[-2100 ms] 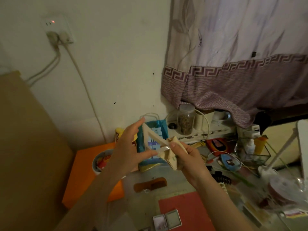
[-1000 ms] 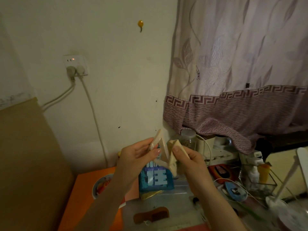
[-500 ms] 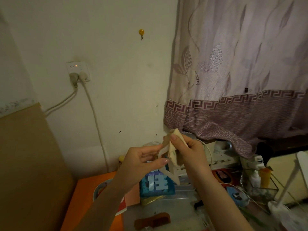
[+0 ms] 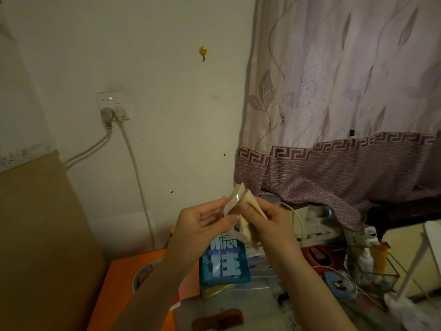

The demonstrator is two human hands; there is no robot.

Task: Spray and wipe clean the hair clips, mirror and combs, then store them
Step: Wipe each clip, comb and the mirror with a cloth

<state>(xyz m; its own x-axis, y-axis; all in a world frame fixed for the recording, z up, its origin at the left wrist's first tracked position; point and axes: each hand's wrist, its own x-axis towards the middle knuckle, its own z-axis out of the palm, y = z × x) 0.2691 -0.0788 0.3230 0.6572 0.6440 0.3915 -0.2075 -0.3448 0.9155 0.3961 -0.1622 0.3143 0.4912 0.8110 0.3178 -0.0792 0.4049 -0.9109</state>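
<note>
Currently my left hand (image 4: 202, 220) pinches the pale hair clip (image 4: 235, 199), long axis tilted upward; my right hand (image 4: 267, 220) beside it presses the cloth (image 4: 253, 204) against it.

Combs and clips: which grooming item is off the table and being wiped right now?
The pale translucent triangular hair clip, pinched by the left hand while the right hand rubs a beige cloth on it. The brown comb lies untouched below.
</note>
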